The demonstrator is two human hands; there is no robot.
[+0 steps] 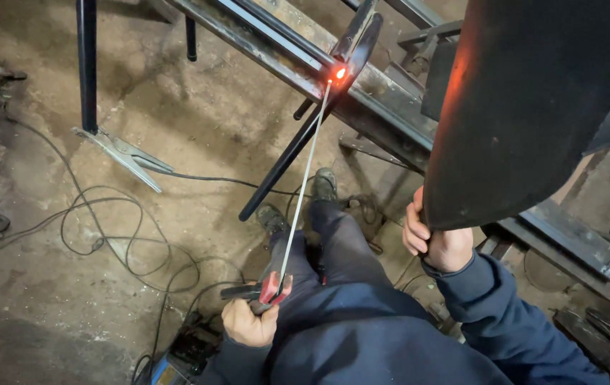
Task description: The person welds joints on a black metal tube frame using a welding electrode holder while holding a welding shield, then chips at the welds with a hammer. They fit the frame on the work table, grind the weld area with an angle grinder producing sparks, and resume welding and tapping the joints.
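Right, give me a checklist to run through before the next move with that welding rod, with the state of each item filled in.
1. Left hand gripping the red rod holder: ok.
2. Welding rod clamped in the holder and straight: ok.
3. Rod tip at the glowing spot on the metal frame: ok, it glows orange there.
4. Right hand holding the dark shield by its lower edge: ok.
5. Shield covering the view of the glow: not ok, it sits off to the right.
6. Cables away from the boots: cannot tell, loops lie close by.
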